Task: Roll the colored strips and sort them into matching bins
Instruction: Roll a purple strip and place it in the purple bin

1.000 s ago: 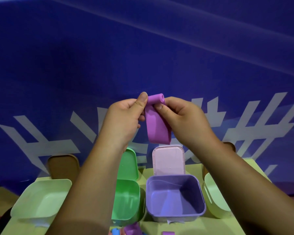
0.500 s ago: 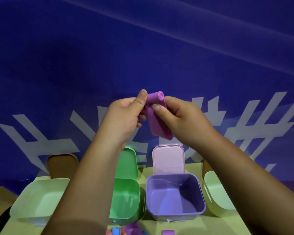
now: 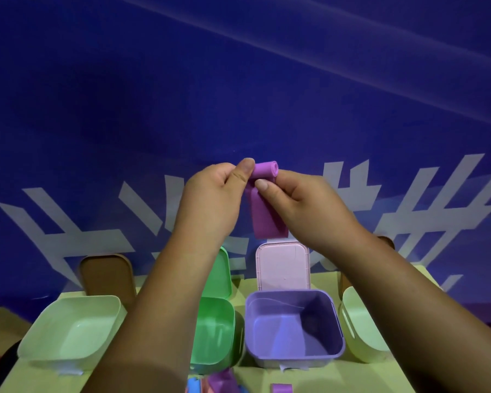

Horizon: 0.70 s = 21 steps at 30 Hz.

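– Strip (image 3: 268, 214) in purple: where is it held?
– It is held up in the air in front of the blue wall (image 3: 238, 80), above the purple bin (image 3: 295, 360) and its pale pink lid (image 3: 282, 265).
– Which way is it pointed?
– The long side is hung almost straight down. The top end is rolled into a small tube. The tube is laid sideways, and its round end is turned to the right.
– How is it held?
– The tube's left end is pinched by the thumb and fingers of the left hand (image 3: 210, 199). The flat part just under the tube is pinched by the thumb of the right hand (image 3: 306, 202), with the fingers curled behind it.
– What is hidden?
– The strip's lower right corner is covered by the right hand. The green bin (image 3: 214, 333) is partly covered by the left arm (image 3: 159, 321). A pale green bin (image 3: 68, 330) is seen at the left of the table (image 3: 366, 375). Another pale bin (image 3: 363, 338) at the right is partly hidden by the right arm (image 3: 408, 307). Loose strips (image 3: 281, 388) at the bottom edge are cut off, and their shapes cannot be made out.
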Each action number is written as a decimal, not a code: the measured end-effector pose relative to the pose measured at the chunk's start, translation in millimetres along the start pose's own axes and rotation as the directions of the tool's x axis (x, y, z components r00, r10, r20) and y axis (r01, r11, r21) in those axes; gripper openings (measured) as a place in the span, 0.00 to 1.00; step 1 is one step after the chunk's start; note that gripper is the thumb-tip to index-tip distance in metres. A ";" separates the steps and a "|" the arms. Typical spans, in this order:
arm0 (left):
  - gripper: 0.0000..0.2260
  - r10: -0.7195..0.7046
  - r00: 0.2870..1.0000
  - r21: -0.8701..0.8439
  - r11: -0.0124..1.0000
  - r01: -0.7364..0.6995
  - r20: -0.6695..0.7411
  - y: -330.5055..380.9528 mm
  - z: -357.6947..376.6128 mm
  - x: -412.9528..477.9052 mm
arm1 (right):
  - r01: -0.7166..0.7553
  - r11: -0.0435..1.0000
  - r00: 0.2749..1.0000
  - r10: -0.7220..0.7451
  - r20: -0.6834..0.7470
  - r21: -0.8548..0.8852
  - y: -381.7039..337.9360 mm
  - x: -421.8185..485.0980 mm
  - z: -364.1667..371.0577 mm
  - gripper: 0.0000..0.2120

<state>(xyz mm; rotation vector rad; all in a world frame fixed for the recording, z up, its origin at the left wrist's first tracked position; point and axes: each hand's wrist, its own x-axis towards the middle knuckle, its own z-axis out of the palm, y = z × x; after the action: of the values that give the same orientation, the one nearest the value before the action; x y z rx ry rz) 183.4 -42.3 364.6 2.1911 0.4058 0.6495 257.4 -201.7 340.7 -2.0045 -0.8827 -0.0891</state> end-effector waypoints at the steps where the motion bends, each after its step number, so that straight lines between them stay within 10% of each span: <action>1: 0.25 0.013 1.000 0.025 1.000 -0.013 0.000 0.1 0.4 -0.7 | 0.001 1.000 1.000 -0.001 0.008 0.013 -0.6 -0.7 0.7 0.13; 13: 0.20 0.129 0.989 0.152 0.981 -0.117 -0.067 0.7 2.1 -2.6 | -0.063 0.976 0.998 0.067 -0.012 0.209 -4.3 -6.1 -2.4 0.17; 21: 0.09 0.225 0.964 -0.429 0.892 -0.146 0.141 -8.5 0.0 0.6 | -0.103 0.926 0.995 0.094 0.044 0.362 -4.9 -5.3 -8.9 0.13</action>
<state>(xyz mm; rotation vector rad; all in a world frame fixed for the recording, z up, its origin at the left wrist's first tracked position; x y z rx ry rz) 183.3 -36.7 358.3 1.8685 -0.0464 0.5640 252.9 -209.9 347.3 -1.6993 -0.7505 0.1487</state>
